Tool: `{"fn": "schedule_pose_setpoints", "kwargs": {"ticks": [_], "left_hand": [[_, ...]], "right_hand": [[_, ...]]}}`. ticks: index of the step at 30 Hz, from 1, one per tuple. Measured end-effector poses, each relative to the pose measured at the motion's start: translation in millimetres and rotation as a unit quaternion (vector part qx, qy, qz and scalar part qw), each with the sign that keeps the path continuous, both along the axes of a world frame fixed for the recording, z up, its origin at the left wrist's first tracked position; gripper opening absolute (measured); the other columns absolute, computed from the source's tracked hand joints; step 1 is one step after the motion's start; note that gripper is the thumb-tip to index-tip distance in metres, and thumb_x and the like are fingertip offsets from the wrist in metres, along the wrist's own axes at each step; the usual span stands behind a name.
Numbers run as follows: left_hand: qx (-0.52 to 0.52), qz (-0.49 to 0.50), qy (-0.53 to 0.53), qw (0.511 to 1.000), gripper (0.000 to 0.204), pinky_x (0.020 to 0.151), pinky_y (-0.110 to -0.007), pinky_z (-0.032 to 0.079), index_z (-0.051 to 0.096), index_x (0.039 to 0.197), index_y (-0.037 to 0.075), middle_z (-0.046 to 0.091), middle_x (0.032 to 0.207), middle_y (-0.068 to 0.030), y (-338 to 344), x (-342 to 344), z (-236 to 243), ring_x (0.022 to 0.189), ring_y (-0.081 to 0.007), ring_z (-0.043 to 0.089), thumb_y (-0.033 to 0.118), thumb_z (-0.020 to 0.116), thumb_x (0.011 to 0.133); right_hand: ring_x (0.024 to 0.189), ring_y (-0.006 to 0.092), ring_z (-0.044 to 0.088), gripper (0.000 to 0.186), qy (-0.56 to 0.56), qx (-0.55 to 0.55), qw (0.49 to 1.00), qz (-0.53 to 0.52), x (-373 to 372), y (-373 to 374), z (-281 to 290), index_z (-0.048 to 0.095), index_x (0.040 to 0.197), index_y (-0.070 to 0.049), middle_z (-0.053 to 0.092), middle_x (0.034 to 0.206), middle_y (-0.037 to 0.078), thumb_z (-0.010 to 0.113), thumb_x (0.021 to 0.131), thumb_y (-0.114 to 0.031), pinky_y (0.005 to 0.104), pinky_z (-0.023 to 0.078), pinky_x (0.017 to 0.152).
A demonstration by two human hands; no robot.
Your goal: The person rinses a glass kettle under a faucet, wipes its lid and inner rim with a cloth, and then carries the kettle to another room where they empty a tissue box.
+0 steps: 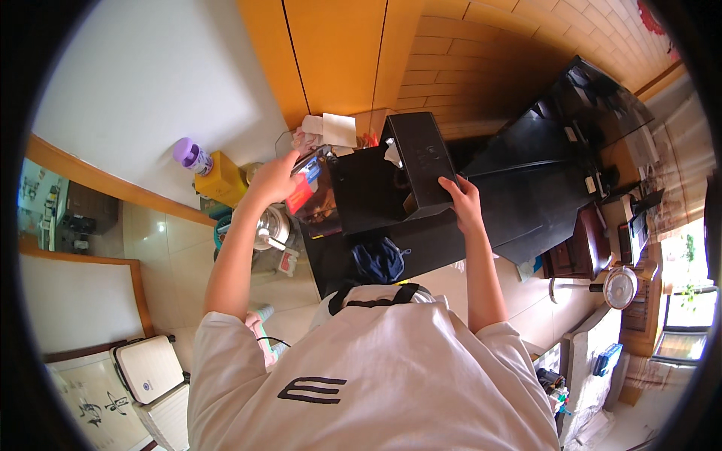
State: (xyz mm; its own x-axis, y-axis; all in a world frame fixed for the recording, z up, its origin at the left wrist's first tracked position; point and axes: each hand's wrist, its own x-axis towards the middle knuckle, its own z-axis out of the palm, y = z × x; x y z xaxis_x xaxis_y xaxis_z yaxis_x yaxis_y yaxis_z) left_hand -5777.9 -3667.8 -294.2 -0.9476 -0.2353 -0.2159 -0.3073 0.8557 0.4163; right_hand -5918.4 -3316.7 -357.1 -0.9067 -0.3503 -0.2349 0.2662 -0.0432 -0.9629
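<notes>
A black box (432,154) stands tilted on the black cabinet top (489,203), its open side facing left. My right hand (462,199) grips the box's right edge, thumb on the near face. Something pale shows inside the opening. My left hand (274,180) is closed on a flat red-and-blue packet (302,192), left of the box. Under it lies a dark flat item with a coloured picture (320,210); its kind is unclear. A dark blue cloth pouch (378,259) lies at the cabinet's near edge, in front of the box.
Beyond my left hand are crumpled tissues and a white card (339,129). A yellow box (220,180) and a purple-capped bottle (192,155) stand at the left by the wall. A large black screen (609,98) stands far right. A fan (620,288) is to the right.
</notes>
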Motion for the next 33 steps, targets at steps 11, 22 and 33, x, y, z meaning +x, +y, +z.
{"fn": "schedule_pose_setpoints", "kwargs": {"ticks": [11,22,33], "left_hand": [[0.129,0.102,0.090,0.982,0.038,0.072,-0.038,0.047,0.054,0.104,0.000,0.063,0.088,-0.0179,-35.6,-95.3,-81.6,0.084,-0.0307,0.062,0.030,0.062,0.081],[-0.334,0.064,0.241,0.909,0.036,0.080,-0.040,0.039,0.063,0.097,0.006,0.052,0.101,-0.0097,2.8,-85.1,-74.0,0.101,-0.0263,0.047,0.027,0.073,0.069],[0.057,-0.002,0.378,0.924,0.041,0.083,-0.044,0.040,0.055,0.108,0.003,0.052,0.101,-0.0143,140.2,-48.5,-73.2,0.097,-0.0328,0.051,0.019,0.069,0.073]], "right_hand": [[0.080,0.0092,0.057,0.032,0.025,0.028,0.999,0.004,-2.1,1.3,-8.4,0.063,0.102,0.006,0.066,0.090,0.005,0.068,0.081,-0.019,0.0215,0.044,0.073],[0.079,0.0105,0.060,0.028,-0.018,-0.032,0.999,-0.002,-0.9,5.9,-6.2,0.063,0.100,0.002,0.065,0.087,0.004,0.065,0.084,-0.020,0.0233,0.047,0.068],[0.082,0.0158,0.064,0.027,-0.135,-0.200,0.969,-0.050,-4.3,41.8,-13.8,0.057,0.103,-0.003,0.065,0.094,0.007,0.057,0.090,-0.026,0.0294,0.052,0.073]]}}
